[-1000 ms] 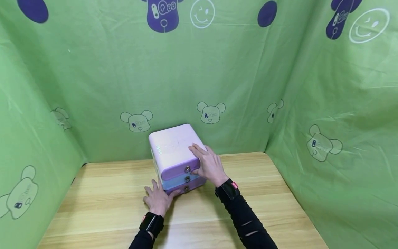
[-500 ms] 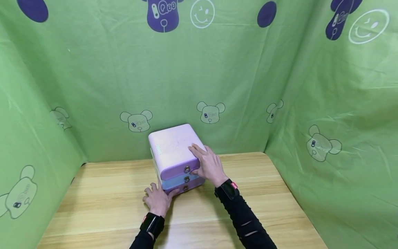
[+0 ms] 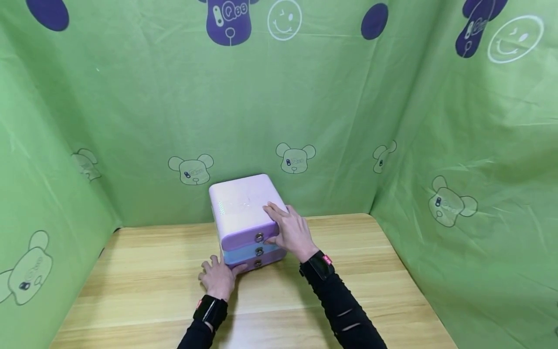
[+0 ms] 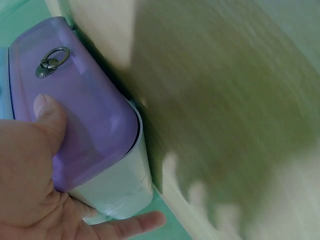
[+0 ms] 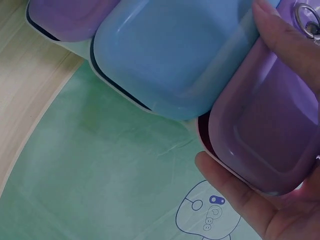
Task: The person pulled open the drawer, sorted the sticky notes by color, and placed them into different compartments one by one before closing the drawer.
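Observation:
A small three-drawer box (image 3: pixel 246 203) stands at the back middle of the table, its front angled slightly. Its top is pale pink; the drawer fronts are purple, blue and purple, each with a metal ring pull (image 4: pixel 55 59). My left hand (image 3: pixel 218 278) is at the lower left front corner, thumb lying on the bottom purple drawer (image 4: pixel 85 115) and fingers spread outward beside the pale side wall. With my right hand (image 3: pixel 294 233) I grip the upper right corner: the thumb lies across the front by the blue drawer (image 5: pixel 165 55), the other fingers over the top and side.
The wooden table (image 3: pixel 144 286) extends in front and to both sides. Green printed cloth (image 3: pixel 244 106) hangs behind the box and along the left and right sides.
The box has turned a little, its front edge shifting left while the back stays nearly in place. Both hands have moved slightly left with it.

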A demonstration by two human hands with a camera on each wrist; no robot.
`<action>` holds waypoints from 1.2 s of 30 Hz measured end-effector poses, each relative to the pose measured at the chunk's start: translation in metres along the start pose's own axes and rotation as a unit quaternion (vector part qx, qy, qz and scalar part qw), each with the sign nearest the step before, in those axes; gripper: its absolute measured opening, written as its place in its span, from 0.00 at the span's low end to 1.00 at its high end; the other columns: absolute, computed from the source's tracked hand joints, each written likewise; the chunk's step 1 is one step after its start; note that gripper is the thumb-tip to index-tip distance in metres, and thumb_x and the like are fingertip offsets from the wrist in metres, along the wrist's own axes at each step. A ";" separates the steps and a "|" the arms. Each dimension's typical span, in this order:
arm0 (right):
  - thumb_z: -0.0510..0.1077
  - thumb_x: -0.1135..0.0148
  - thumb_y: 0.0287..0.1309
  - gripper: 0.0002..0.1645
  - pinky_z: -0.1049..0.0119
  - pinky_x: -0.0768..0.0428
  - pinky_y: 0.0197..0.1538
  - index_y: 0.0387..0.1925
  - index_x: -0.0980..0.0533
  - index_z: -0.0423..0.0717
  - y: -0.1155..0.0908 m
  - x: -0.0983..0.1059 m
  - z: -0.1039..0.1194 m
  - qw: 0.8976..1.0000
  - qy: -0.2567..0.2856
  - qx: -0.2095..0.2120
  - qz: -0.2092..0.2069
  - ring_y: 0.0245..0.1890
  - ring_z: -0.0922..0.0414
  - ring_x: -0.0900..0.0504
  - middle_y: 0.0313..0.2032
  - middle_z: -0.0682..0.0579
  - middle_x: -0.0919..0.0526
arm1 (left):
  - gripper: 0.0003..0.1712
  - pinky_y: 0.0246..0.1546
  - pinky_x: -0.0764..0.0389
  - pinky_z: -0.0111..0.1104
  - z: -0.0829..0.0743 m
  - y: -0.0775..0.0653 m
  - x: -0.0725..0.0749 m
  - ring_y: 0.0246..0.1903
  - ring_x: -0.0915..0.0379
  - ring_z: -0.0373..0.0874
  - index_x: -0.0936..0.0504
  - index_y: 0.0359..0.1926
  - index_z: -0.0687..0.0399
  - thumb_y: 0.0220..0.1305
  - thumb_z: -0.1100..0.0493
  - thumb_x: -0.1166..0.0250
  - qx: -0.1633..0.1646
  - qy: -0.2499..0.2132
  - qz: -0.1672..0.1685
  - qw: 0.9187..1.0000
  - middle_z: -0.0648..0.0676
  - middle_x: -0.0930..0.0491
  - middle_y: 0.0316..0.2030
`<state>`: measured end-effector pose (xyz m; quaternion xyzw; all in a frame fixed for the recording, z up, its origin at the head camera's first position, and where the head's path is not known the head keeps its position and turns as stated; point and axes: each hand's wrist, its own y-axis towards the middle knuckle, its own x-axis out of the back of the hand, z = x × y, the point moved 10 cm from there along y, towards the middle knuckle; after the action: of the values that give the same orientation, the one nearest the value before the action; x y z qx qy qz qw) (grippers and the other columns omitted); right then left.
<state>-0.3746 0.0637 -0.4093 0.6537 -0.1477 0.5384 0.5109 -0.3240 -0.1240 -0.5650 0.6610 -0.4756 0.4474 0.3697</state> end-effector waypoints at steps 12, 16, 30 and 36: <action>0.58 0.13 0.26 0.61 0.56 0.10 0.39 0.70 0.29 0.59 0.002 0.005 0.002 1.000 0.001 -0.003 -0.002 0.52 0.45 0.17 0.68 0.56 0.23 | 0.48 0.42 0.20 0.65 0.000 0.005 0.004 0.55 0.30 0.75 0.34 0.69 0.53 0.58 0.28 0.36 -0.032 -0.038 0.000 0.999 0.71 0.24 0.54; 0.59 0.14 0.27 0.60 0.57 0.11 0.38 0.69 0.28 0.58 0.000 0.007 0.004 1.000 -0.001 -0.004 -0.002 0.50 0.44 0.16 0.68 0.55 0.23 | 0.49 0.43 0.20 0.65 0.001 0.005 0.006 0.57 0.30 0.75 0.33 0.69 0.55 0.58 0.28 0.36 -0.037 -0.026 0.006 0.999 0.71 0.23 0.55; 0.60 0.15 0.27 0.61 0.52 0.10 0.40 0.69 0.28 0.56 -0.003 0.007 0.006 1.000 0.006 -0.011 0.005 0.53 0.35 0.16 0.68 0.53 0.23 | 0.49 0.47 0.23 0.67 0.007 0.011 0.000 0.60 0.33 0.74 0.32 0.69 0.53 0.57 0.26 0.37 -0.033 -0.039 0.045 0.998 0.67 0.23 0.57; 0.60 0.15 0.28 0.60 0.55 0.10 0.37 0.69 0.28 0.55 -0.003 0.007 0.007 1.000 0.003 -0.006 0.005 0.51 0.37 0.16 0.68 0.52 0.23 | 0.50 0.50 0.24 0.69 0.009 0.011 -0.005 0.59 0.31 0.73 0.35 0.73 0.49 0.58 0.27 0.37 -0.046 -0.072 0.054 0.995 0.69 0.24 0.60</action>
<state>-0.3652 0.0617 -0.4041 0.6483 -0.1524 0.5422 0.5124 -0.3331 -0.1337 -0.5715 0.6472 -0.5557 0.3961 0.3397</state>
